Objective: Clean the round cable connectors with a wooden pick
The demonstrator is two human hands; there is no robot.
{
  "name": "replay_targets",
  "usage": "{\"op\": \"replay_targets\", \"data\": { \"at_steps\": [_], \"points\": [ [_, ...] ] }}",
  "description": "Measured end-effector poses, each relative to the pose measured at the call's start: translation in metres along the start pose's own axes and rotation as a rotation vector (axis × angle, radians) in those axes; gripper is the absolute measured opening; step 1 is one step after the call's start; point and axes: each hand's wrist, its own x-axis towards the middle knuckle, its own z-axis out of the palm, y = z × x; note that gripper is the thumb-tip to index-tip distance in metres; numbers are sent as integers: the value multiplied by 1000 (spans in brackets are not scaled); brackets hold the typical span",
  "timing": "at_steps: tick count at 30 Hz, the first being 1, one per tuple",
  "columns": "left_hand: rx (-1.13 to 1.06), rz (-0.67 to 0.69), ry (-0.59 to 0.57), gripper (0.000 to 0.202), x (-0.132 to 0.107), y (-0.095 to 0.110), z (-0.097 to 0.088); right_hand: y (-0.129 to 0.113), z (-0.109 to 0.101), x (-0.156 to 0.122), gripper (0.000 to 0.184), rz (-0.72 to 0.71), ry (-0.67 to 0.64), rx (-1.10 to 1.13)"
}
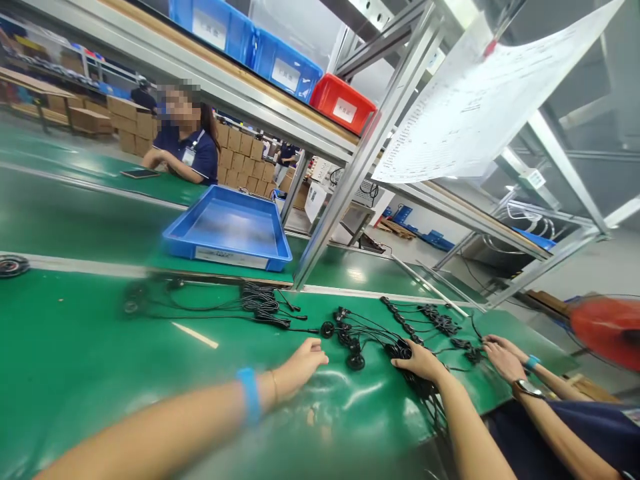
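Note:
My left hand (303, 363) lies palm down on the green mat (100, 373), fingers loosely curled and holding nothing; a blue band circles its wrist. Just beyond its fingertips sits a black round cable end (327, 329). My right hand (420, 361) is closed over a bundle of black cables (380, 337) with round ends; the strands run on under the hand towards my wrist. A second tangle of black cables (260, 307) lies further left on the mat.
A co-worker's two hands (503, 357), one with a watch, handle more black cables (440, 323) at the right. A blue tray (227, 257) sits behind an aluminium post (340, 200). Another person sits across the line. An orange fan (607, 327) is at the right edge.

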Motion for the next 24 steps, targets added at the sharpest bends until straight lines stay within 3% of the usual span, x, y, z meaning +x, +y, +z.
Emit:
{"op": "replay_targets", "data": {
  "at_steps": [2,4,7,9,11,13,14,15,18,21,24],
  "points": [
    [103,48,-6,40,-14,0,-16,3,0,5,50,52,29,-15],
    [198,98,-10,38,-44,4,-36,-5,-4,7,65,93,87,-37],
    [356,209,-17,40,-105,24,-70,-45,-15,10,55,51,279,-43],
    [739,425,-67,52,-142,46,-97,-95,-25,8,46,-239,545,104],
    [1012,569,118,53,-169,68,-132,-160,-35,-1,40,-573,604,272],
    [1236,628,409,45,-184,86,-176,-231,-42,-15,36,-796,646,296],
    [1325,629,588,40,-187,94,-200,-267,-44,-22,33,-899,684,300],
    [1350,618,693,38,-189,100,-223,-301,-45,-28,32,-974,699,307],
    [1416,616,810,38,-184,114,-279,-387,-42,-35,35,-1006,730,343],
    [1529,652,759,35,-168,125,-301,-444,-40,-34,34,-992,782,370],
    [1701,680,597,38,-147,130,-299,-475,-40,-39,35,-1047,834,396]
  ]
}}
